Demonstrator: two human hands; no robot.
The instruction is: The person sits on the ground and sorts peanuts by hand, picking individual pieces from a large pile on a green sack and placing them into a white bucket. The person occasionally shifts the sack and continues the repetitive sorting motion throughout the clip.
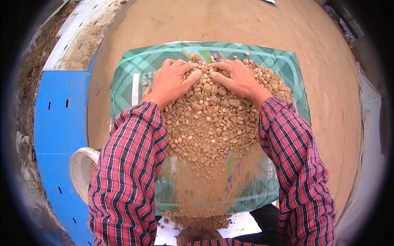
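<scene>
Brown soil clods (215, 123) mixed with pinkish shelled peanuts (208, 119) lie heaped on a green printed woven plastic sack (178, 190). My left hand (174, 80) rests on the upper left part of the heap, its fingers pointing inward. Opposite it, my right hand (235, 77) lies on the upper right part, thumb and fingers apart. The fingertips of both hands nearly meet at the far side of the heap, and clods and peanuts show between them. What lies under the palms is hidden.
A whitish bucket (83, 172) with peanuts inside stands at the lower left, partly behind my sleeve. Blue sheeting (61, 123) runs along the left. A white sheet (243, 223) with spilled soil lies below the sack. Brown ground (326, 101) surrounds the sack.
</scene>
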